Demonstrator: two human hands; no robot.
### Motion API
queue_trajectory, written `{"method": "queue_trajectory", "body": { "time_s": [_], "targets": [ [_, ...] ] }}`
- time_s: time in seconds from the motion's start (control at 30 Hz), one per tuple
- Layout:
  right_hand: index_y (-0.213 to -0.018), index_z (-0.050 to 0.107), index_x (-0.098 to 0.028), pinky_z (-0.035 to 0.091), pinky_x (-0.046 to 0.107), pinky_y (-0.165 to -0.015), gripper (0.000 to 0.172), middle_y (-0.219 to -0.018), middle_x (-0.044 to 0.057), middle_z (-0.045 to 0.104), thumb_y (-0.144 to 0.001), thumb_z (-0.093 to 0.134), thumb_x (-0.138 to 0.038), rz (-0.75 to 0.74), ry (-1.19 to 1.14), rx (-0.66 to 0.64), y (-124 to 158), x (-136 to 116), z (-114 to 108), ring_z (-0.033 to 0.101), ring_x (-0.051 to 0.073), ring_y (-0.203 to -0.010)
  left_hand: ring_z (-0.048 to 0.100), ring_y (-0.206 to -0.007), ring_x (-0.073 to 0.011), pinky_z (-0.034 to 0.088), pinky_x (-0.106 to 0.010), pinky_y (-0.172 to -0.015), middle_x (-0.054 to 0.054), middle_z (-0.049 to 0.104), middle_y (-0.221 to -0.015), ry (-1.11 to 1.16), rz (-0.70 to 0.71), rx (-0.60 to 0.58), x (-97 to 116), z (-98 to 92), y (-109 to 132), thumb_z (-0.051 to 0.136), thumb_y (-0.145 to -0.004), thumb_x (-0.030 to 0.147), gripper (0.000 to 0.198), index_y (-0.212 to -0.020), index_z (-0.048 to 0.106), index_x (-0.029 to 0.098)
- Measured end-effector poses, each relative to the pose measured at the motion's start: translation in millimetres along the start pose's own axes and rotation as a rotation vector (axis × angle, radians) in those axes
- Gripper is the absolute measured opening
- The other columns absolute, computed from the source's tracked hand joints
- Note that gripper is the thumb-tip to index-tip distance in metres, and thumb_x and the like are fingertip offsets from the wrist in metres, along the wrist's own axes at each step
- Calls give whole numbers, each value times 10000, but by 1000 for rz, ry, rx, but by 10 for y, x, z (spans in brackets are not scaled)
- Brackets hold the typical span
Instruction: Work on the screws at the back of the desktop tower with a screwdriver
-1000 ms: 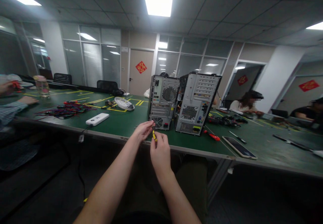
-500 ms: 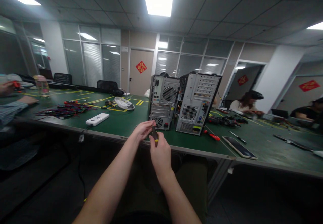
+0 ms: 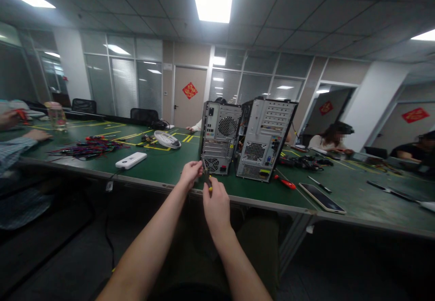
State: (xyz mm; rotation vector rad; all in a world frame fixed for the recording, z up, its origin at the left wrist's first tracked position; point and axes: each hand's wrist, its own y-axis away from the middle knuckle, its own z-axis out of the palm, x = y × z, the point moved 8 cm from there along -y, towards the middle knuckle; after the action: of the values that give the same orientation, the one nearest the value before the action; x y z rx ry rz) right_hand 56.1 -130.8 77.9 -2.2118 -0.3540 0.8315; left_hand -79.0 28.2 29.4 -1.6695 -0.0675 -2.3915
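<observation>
My right hand (image 3: 216,199) is closed around a screwdriver (image 3: 207,181) with a dark and yellow handle, held upright at the table's front edge. Just left of the tool's upper end, my left hand (image 3: 191,174) has its fingertips pinched together; whatever is in them is too small to make out. Beyond both hands stands a computer tower (image 3: 220,131), its rear panel with fan grilles and ports towards me. A second, larger tower (image 3: 267,140) stands to its right, also back side forward.
On the green table (image 3: 163,167) lie a white power bank (image 3: 131,160), a heap of wires (image 3: 90,147) and a white oval frame (image 3: 167,139). To the right are a red-handled tool (image 3: 285,182), a phone (image 3: 321,198) and black cables (image 3: 306,161). Co-workers sit around.
My left hand has drawn slightly left, away from the screwdriver's end. The screwdriver has shifted a little. Another person's hand has appeared on the table behind the smaller tower.
</observation>
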Motion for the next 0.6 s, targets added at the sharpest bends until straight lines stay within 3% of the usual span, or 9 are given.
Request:
{"method": "queue_trajectory", "body": {
  "time_s": [0.1,0.23,0.33,0.47,0.6],
  "targets": [
    [-1226,624,-159,502,304,-775,294,-1007,106,701,-1038,451,-305,14,-5,13,-18,25,0,690,231,-876,604,-651,-111,505,-246,-690,-2,653,-753,-256,250,160,120,-137,-85,741,-786,150,144,-856,615,162],
    [-1230,610,-179,471,284,-716,346,-953,99,742,-1069,392,-394,46,-17,3,-51,69,12,716,237,-833,660,-858,-171,515,-301,-805,-83,693,-1034,-493,449,141,234,-64,-154,736,-747,145,287,-1005,615,170],
    [-1227,606,-196,441,265,-651,399,-847,73,753,-1076,357,-468,101,-21,-35,-66,125,27,716,225,-712,663,-903,-188,515,-301,-805,-91,691,-1036,-529,485,132,274,-21,-185,725,-745,150,292,-1010,606,177],
    [-1225,598,-200,422,249,-598,483,-740,55,740,-1065,317,-558,147,-35,-49,-67,173,23,698,212,-611,646,-736,-158,512,-291,-754,-34,682,-822,-438,420,168,248,-50,-171,726,-758,187,179,-876,592,188],
    [-1176,584,-192,421,243,-563,500,-709,55,726,-1052,313,-594,180,-45,-52,-55,206,47,685,209,-577,663,-657,-153,525,-276,-660,-54,701,-740,-53,96,-79,-9,85,-134,666,-865,309,156,-831,623,163]
  ]
}}
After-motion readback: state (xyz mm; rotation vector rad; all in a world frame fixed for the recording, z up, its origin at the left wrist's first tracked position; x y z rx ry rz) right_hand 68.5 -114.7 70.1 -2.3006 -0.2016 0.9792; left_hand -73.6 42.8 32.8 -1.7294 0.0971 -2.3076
